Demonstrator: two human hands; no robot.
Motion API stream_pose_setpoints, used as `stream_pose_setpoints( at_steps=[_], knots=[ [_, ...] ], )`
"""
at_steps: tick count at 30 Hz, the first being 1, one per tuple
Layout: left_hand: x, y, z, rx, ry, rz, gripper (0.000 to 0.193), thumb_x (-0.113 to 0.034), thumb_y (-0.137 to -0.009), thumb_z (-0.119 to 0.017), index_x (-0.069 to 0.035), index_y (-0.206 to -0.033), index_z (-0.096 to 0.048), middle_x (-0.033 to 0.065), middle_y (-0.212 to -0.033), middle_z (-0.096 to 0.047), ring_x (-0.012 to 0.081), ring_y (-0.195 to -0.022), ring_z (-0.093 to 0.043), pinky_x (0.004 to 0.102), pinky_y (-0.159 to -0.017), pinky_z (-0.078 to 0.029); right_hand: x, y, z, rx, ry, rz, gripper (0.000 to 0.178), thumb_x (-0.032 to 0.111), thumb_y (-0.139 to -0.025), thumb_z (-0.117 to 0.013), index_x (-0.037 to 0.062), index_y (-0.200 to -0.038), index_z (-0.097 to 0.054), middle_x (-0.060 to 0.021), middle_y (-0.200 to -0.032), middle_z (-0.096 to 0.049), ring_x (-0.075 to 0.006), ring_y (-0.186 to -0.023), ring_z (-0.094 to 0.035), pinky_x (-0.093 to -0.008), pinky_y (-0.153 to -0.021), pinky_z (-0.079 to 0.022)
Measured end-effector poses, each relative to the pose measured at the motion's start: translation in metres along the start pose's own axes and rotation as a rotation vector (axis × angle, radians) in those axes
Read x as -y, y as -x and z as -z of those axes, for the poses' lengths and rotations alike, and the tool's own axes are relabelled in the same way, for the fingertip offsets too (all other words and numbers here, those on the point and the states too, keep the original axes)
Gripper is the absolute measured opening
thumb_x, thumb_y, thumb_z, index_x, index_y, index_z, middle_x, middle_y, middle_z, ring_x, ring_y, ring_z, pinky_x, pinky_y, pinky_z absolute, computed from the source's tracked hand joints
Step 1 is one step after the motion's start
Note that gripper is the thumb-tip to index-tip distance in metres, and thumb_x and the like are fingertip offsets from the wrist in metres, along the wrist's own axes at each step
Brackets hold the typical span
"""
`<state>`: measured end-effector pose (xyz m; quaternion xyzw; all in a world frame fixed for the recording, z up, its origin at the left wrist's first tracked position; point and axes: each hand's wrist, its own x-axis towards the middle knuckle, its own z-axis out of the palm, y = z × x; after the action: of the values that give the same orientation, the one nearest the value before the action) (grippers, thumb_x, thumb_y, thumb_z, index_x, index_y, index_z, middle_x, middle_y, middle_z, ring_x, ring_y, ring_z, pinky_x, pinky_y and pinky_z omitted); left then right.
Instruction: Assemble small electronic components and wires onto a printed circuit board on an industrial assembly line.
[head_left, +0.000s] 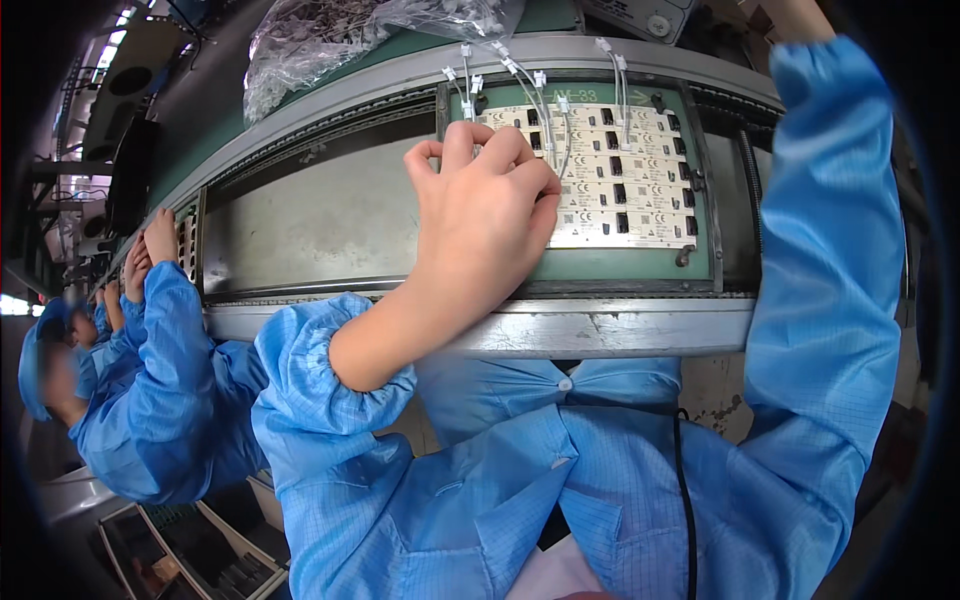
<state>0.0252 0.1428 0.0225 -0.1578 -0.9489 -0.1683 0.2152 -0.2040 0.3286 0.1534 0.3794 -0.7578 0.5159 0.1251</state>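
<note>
My left hand (483, 205) reaches over the left part of a panel of white circuit boards (652, 200). Its fingers bend down onto the boards, the tips hidden beneath the hand, so whatever they grip does not show. The panel sits in a green carrier plate (610, 266) and bears rows of small black parts. Short white cables with white plug connectors (540, 80) lie across its upper rows and stick out past the far edge. At the upper right, my right hand (800, 16) is stretched away and mostly cut off by the picture's rim; its fingers are out of sight.
The carrier rests on a conveyor line with a metal front rail (600, 328). A clear plastic bag (330, 50) of cables lies beyond the far rail, and a light grey box (650, 18) stands at the back. Co-workers in blue (160, 400) work along the line at left.
</note>
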Motion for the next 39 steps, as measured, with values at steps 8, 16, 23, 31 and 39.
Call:
stream_pose_setpoints(
  at_steps=[8, 16, 23, 31, 39],
  knots=[
    [-0.007, 0.002, -0.002, -0.058, -0.169, -0.117, 0.008, -0.013, -0.075, -0.075, -0.012, -0.080, -0.068, 0.0000, -0.091, -0.059, 0.0257, -0.103, -0.055, 0.0512, -0.089, -0.035, -0.005, 0.112, 0.015, 0.007, -0.142, -0.243, 0.012, 0.008, -0.093, -0.067, -0.0006, -0.102, -0.066, -0.0039, -0.084, -0.067, -0.0071, -0.072, -0.063, -0.0231, -0.062, -0.051],
    [-0.012, 0.011, -0.005, -0.051, -0.356, -0.240, 0.007, -0.018, -0.077, -0.066, -0.011, -0.079, -0.066, 0.0008, -0.095, -0.059, 0.0226, -0.105, -0.055, 0.0508, -0.091, -0.036, -0.026, 0.164, 0.020, 0.067, -0.104, -0.201, 0.018, 0.012, -0.098, -0.061, 0.0017, -0.110, -0.068, -0.0040, -0.098, -0.068, -0.0150, -0.088, -0.064, -0.0291, -0.084, -0.050],
    [-0.029, 0.039, -0.015, -0.010, -0.468, -0.220, 0.022, -0.018, -0.080, -0.073, -0.011, -0.099, -0.067, 0.0008, -0.098, -0.056, 0.0231, -0.109, -0.055, 0.0473, -0.090, -0.037, -0.011, 0.197, 0.016, 0.037, -0.169, -0.183, 0.025, 0.008, -0.100, -0.059, -0.0027, -0.122, -0.067, -0.0079, -0.104, -0.070, -0.0113, -0.093, -0.065, -0.0256, -0.091, -0.050],
    [0.032, 0.010, 0.019, -0.022, -0.031, -0.173, 0.034, -0.016, -0.077, -0.074, -0.013, -0.111, -0.069, 0.0084, -0.113, -0.064, 0.0313, -0.110, -0.058, 0.0530, -0.093, -0.045, -0.002, 0.216, -0.002, 0.015, -0.083, -0.166, 0.020, 0.006, -0.097, -0.061, -0.0024, -0.113, -0.069, -0.0077, -0.104, -0.070, -0.0147, -0.097, -0.065, -0.0266, -0.090, -0.050],
    [0.262, -0.057, 0.106, 0.063, -1.111, -0.058, 0.036, -0.013, -0.089, -0.059, -0.026, -0.123, -0.064, 0.0035, -0.117, -0.066, 0.0253, -0.105, -0.066, 0.0452, -0.083, -0.047, -0.004, 0.211, -0.034, 0.007, 0.600, 0.235, 0.008, 0.002, -0.088, -0.069, 0.0036, -0.096, -0.068, -0.0045, -0.087, -0.066, -0.0210, -0.087, -0.064, -0.0485, -0.111, -0.034]
  ],
)
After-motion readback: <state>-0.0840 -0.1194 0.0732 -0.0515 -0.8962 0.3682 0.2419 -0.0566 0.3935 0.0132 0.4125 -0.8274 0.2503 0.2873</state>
